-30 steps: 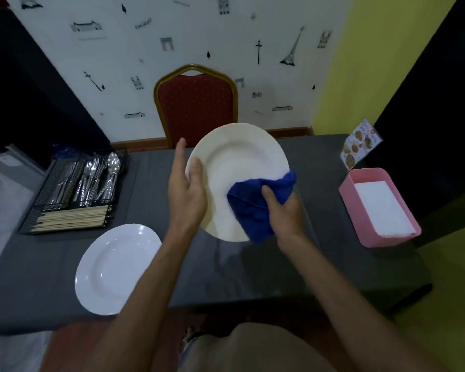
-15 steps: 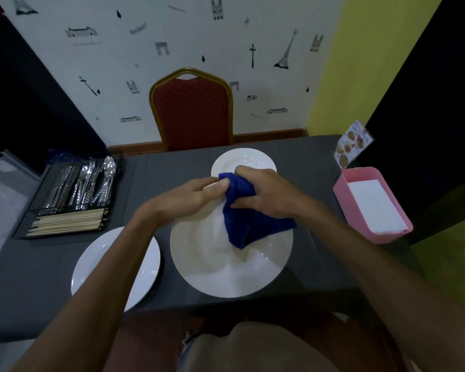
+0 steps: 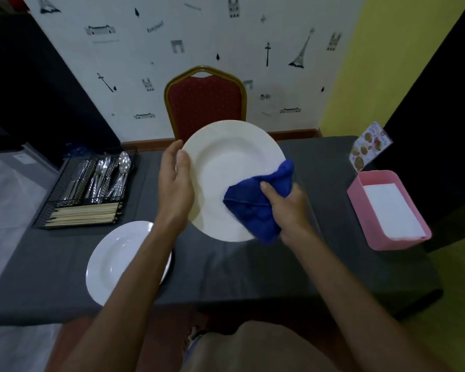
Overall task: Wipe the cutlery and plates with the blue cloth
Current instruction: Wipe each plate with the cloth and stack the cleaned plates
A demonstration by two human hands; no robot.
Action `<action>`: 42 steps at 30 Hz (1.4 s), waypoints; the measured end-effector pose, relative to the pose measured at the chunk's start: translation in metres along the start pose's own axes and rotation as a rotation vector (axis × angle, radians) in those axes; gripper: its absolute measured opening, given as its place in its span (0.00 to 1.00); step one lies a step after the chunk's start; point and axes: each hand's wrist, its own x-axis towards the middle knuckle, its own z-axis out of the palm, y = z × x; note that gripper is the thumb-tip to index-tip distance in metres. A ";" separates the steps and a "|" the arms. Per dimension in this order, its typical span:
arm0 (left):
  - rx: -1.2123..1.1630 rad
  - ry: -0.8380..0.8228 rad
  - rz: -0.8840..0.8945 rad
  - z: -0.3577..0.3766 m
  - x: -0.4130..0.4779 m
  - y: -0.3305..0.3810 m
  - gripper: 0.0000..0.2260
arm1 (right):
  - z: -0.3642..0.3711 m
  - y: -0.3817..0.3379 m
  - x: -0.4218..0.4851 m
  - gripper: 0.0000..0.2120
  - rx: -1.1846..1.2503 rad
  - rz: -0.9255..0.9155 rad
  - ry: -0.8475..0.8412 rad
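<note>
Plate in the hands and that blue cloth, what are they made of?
The held plate looks like glazed ceramic, maybe porcelain: it is creamy white, smooth and faintly shiny, though hard plastic cannot be ruled out. The blue cloth, bunched in the right hand, looks like soft microfibre or terry: it is matte and fuzzy and folds limply.

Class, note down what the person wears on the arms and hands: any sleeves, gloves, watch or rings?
Nothing worn shows. The left hand and right hand are ungloved, with no rings or watch visible, and both forearms are bare up to the frame's edge; no sleeve shows.
</note>
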 end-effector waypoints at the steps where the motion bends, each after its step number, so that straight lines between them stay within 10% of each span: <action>1: -0.018 -0.021 -0.039 0.001 -0.002 -0.002 0.18 | -0.001 0.003 -0.002 0.16 0.001 0.017 0.004; 7: -0.027 -0.501 -0.270 -0.026 0.030 -0.007 0.20 | -0.034 -0.034 0.013 0.16 -0.292 -0.239 -0.274; 12: 0.338 -0.903 -0.104 0.001 0.019 0.008 0.15 | -0.026 -0.062 0.008 0.13 -0.787 -0.436 -0.585; 19: 0.229 -0.607 0.106 0.004 0.014 -0.018 0.13 | -0.038 -0.031 0.004 0.12 -0.407 -0.285 -0.339; 27: -0.100 0.041 -0.322 0.038 -0.027 -0.052 0.13 | -0.024 0.030 -0.028 0.15 0.140 0.082 0.086; 33: 0.292 -0.014 -0.196 0.045 -0.033 -0.059 0.23 | -0.024 0.021 -0.039 0.08 -0.246 -0.172 0.211; 42: 0.260 -0.153 -0.199 0.072 -0.033 -0.009 0.16 | -0.009 0.021 -0.068 0.13 -0.745 -0.579 0.009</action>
